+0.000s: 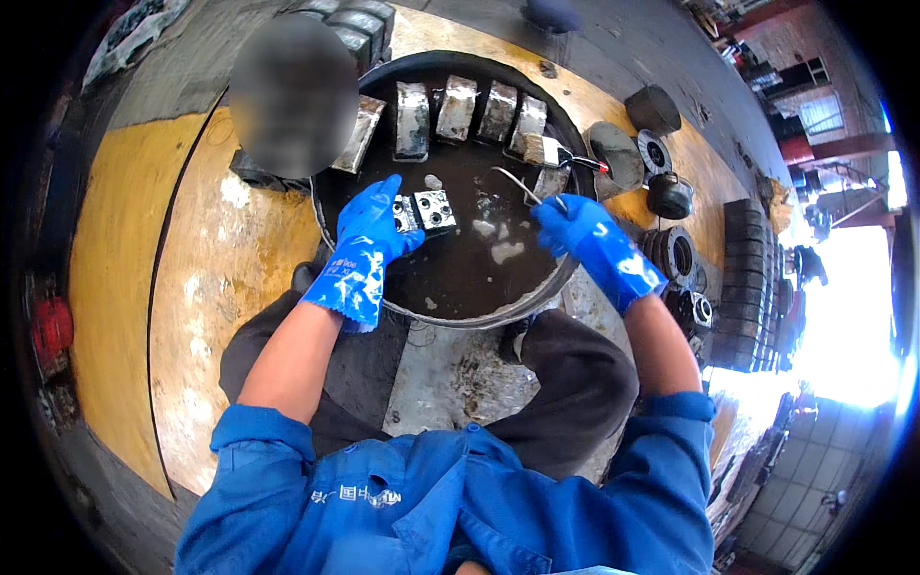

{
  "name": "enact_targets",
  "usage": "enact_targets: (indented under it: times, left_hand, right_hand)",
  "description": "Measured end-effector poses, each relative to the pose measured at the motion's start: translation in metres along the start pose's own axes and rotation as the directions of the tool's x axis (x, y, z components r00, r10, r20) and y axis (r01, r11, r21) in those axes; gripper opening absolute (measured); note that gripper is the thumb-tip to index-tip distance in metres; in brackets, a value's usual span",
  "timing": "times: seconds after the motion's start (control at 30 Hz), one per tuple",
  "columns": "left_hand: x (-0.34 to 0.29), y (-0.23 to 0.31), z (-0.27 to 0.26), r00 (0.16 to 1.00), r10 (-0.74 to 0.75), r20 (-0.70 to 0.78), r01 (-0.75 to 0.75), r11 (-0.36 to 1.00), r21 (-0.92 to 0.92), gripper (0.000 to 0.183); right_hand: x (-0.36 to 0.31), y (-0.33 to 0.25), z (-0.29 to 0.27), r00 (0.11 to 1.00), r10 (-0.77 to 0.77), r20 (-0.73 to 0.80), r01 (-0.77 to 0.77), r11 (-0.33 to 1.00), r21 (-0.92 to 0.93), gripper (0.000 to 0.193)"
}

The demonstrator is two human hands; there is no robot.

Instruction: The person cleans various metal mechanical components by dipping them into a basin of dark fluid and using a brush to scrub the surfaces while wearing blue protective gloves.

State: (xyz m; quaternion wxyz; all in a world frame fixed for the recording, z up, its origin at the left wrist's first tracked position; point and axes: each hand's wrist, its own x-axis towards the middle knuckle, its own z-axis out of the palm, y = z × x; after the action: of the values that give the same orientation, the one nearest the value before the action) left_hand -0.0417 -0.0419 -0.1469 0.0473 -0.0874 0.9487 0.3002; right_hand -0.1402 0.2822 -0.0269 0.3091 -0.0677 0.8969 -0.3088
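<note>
Both my hands wear wet blue rubber gloves. My left hand (369, 230) is closed on a metal block (435, 210) with round holes, held over the left part of a large round tub (498, 321) of dark liquid. In my closed right hand (580, 230) is a thin metal hook (516, 180), its curved tip pointing left over the liquid. Several curved metal segments (412, 120) stand along the tub's far inner side. At the right rim lies a paintbrush (548, 151) with a red-tipped black handle. Pale foam patches (506, 251) float between my hands.
Right of the tub are a round dark container (615, 155), a small black pot (670, 195) and several rings (677, 251). Stacked dark blocks (746, 287) stand farther right. Yellow boards (230, 316) cover the left floor. A blurred patch hides part of the upper left.
</note>
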Motion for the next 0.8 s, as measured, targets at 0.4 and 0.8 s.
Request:
enact_targets:
  times: [0.4, 0.8]
  left_hand:
    - [0.002, -0.006, 0.006, 1.0, -0.013, -0.013, 0.013, 1.0, 0.008, 0.111]
    - [0.011, 0.001, 0.005, 0.997, -0.045, -0.07, 0.05, 0.997, 0.063, 0.106]
  right_hand:
    - [-0.028, 0.015, 0.103, 0.994, -0.045, -0.097, 0.038, 0.996, -0.082, 0.032]
    - [0.014, 0.023, 0.104, 0.993, -0.103, 0.057, 0.095, 0.987, 0.13, 0.038]
